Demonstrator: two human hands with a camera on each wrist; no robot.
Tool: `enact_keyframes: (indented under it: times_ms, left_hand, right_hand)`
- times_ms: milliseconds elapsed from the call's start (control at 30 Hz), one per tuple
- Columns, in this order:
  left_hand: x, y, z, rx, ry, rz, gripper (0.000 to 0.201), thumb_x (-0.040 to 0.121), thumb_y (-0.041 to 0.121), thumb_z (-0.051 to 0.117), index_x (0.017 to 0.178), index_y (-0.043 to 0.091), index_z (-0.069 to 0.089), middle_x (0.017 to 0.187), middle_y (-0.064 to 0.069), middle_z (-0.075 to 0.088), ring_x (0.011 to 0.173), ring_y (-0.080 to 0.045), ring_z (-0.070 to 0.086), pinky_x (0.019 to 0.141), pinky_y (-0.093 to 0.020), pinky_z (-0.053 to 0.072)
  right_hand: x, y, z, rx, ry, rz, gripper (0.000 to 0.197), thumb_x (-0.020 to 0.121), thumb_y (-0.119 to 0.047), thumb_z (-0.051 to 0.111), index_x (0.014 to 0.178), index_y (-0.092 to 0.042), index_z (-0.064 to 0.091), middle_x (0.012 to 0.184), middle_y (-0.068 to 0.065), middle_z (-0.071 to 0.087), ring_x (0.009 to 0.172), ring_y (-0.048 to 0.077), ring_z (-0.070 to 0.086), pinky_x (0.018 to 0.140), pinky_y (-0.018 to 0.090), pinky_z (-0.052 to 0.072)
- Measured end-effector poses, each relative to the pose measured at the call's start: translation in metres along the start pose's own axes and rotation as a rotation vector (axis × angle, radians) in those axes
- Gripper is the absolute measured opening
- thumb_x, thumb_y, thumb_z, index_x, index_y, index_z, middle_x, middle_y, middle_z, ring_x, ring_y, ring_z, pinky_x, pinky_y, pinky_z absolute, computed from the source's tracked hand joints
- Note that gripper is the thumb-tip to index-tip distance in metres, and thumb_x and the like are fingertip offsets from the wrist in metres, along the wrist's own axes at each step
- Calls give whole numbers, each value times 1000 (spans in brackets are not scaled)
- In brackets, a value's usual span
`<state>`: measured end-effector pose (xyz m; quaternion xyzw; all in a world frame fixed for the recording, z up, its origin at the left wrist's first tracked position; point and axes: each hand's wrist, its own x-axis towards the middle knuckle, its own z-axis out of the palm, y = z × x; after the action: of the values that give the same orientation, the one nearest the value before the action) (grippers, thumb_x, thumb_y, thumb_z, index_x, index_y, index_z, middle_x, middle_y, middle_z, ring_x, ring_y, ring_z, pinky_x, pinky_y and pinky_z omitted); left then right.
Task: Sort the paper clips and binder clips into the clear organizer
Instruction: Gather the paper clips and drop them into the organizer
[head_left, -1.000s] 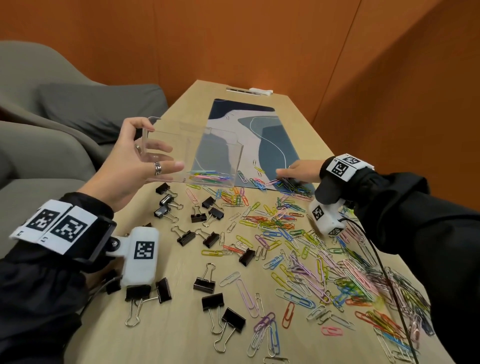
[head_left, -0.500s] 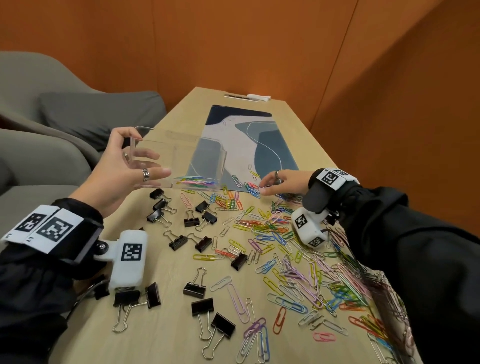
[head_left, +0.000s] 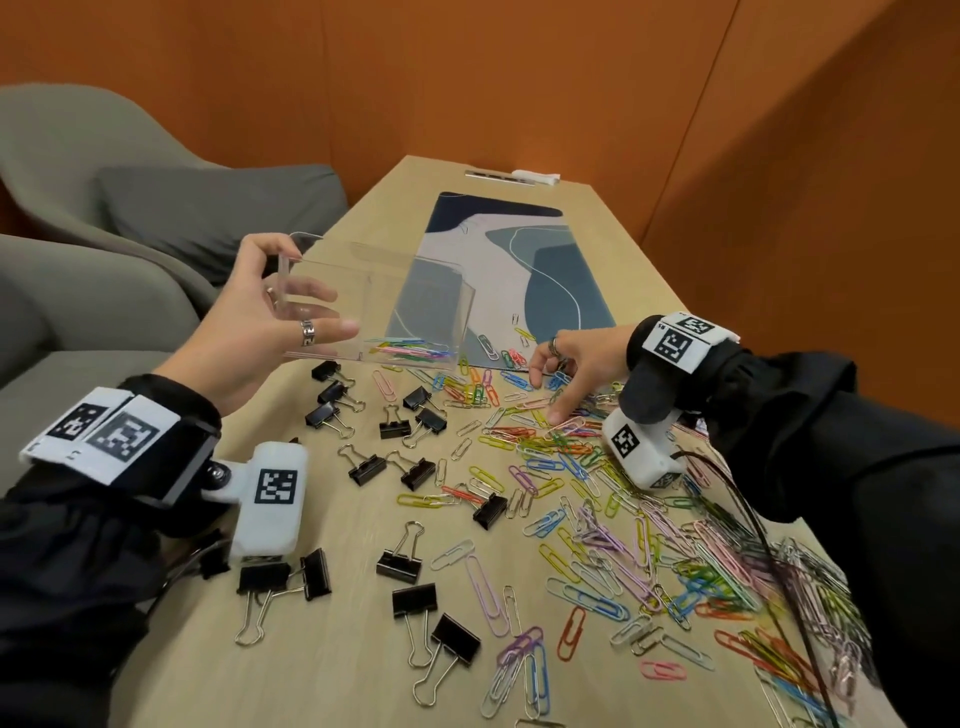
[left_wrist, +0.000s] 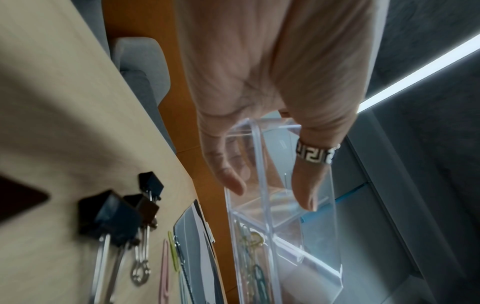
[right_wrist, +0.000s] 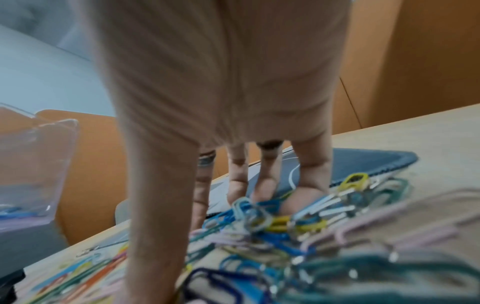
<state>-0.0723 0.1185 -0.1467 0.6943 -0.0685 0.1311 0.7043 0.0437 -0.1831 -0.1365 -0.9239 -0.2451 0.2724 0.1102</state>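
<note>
My left hand (head_left: 311, 312) grips the clear organizer (head_left: 415, 291) by its left end and holds it tilted above the table. Several coloured paper clips (head_left: 410, 347) lie in its right compartment. In the left wrist view the thumb and ringed finger (left_wrist: 309, 185) clasp the organizer (left_wrist: 322, 246) wall. My right hand (head_left: 548, 397) reaches down onto the paper clip pile (head_left: 545, 441), fingers spread, tips touching clips. The right wrist view shows the fingers (right_wrist: 262, 185) among blue and yellow clips (right_wrist: 280, 222), holding none. Black binder clips (head_left: 366, 467) lie scattered at the left.
A blue and white desk mat (head_left: 498, 270) lies behind the clips on the wooden table (head_left: 332, 665). More paper clips (head_left: 727, 571) spread to the near right edge. Grey armchairs (head_left: 104, 208) stand left of the table; orange walls close the far side and right.
My right hand has drawn back from the mat's edge onto the clip pile, with fingers now spread downward. The left hand still holds the organizer, shifted slightly left.
</note>
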Motion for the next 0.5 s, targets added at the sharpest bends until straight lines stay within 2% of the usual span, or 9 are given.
enact_keyframes:
  times_ms: [67, 133, 200, 233, 400, 500]
  left_hand:
    - [0, 0, 0, -1, 1, 2, 62, 52, 12, 75, 95, 35, 37, 99, -6, 55, 84, -22, 60, 69, -35, 58]
    - [-1, 1, 1, 2, -2, 1, 62, 51, 12, 75, 95, 36, 38, 99, -6, 56, 84, -22, 60, 69, -35, 58]
    - [-2, 0, 1, 3, -3, -3, 62, 51, 13, 75, 94, 36, 38, 99, -7, 56, 85, -22, 60, 71, -38, 58]
    - [-1, 0, 1, 5, -3, -1, 62, 51, 13, 75, 94, 37, 38, 99, -6, 56, 85, -22, 60, 72, -40, 57]
    - [-3, 1, 3, -1, -7, -7, 62, 52, 13, 75, 95, 36, 38, 98, -6, 56, 87, -24, 59, 77, -44, 55]
    - [-3, 0, 4, -11, -16, -8, 62, 52, 12, 75, 95, 35, 37, 98, -6, 55, 87, -24, 58, 73, -40, 57]
  right_hand:
    - [-3, 1, 1, 45, 10, 15, 35, 72, -19, 81, 98, -18, 58, 80, -13, 52, 39, -1, 45, 47, 14, 39]
    - [-7, 2, 3, 102, 4, 40, 29, 73, -16, 79, 93, -20, 59, 58, -16, 64, 35, 0, 47, 48, 17, 42]
    - [-11, 2, 6, 141, 16, 56, 25, 74, -16, 79, 91, -22, 60, 51, -32, 59, 39, -1, 53, 49, 16, 45]
    - [-12, 1, 6, 144, 32, 55, 24, 75, -16, 78, 90, -22, 61, 50, -33, 57, 41, -2, 54, 49, 14, 45]
    - [-18, -2, 7, 169, 59, 39, 20, 75, -15, 78, 92, -17, 67, 49, -21, 59, 48, -1, 57, 52, 11, 46]
    - [-19, -5, 8, 168, 71, 35, 18, 75, -12, 78, 90, -17, 69, 60, -16, 63, 48, -1, 58, 53, 11, 47]
